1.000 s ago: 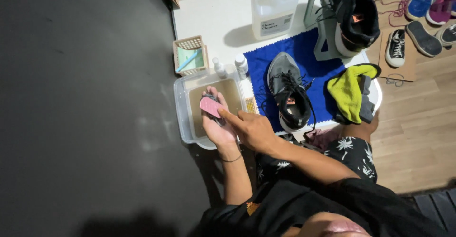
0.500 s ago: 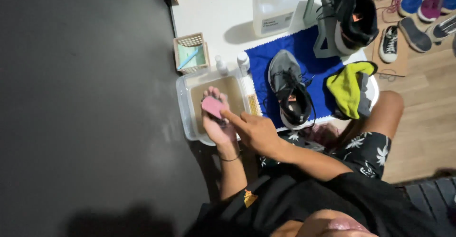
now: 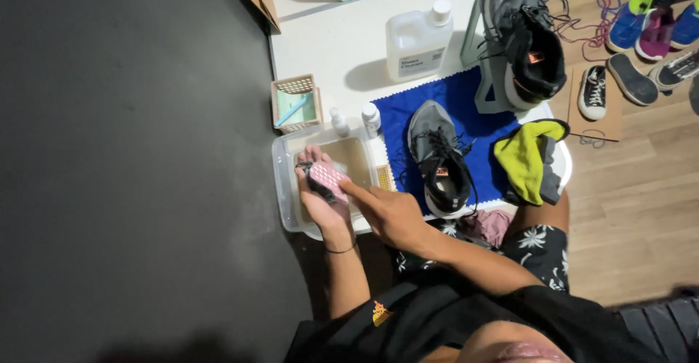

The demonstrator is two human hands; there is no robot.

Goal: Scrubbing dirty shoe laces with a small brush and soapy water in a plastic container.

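Note:
My left hand (image 3: 320,206) lies palm up over a clear plastic tub (image 3: 282,181) of murky water. A pink dotted scrub brush (image 3: 328,179) rests on its palm, with a dark lace-like piece (image 3: 303,165) under the brush by the fingers. My right hand (image 3: 393,214) reaches in from the right, and its fingertips grip the near end of the brush. A grey and black sneaker (image 3: 437,155) lies on a blue cloth (image 3: 466,93) just right of the tub.
On the white table (image 3: 342,35) are a white jug (image 3: 416,42), two small bottles (image 3: 354,121), a small basket (image 3: 295,102), a yellow-green rag (image 3: 526,158) and another sneaker on a stand (image 3: 524,39). Several shoes (image 3: 633,57) lie on the wooden floor at right.
The view has shifted slightly, so the table sits lower in frame. Both hands stay over the tub with the pink brush between them; the brush has moved only a little.

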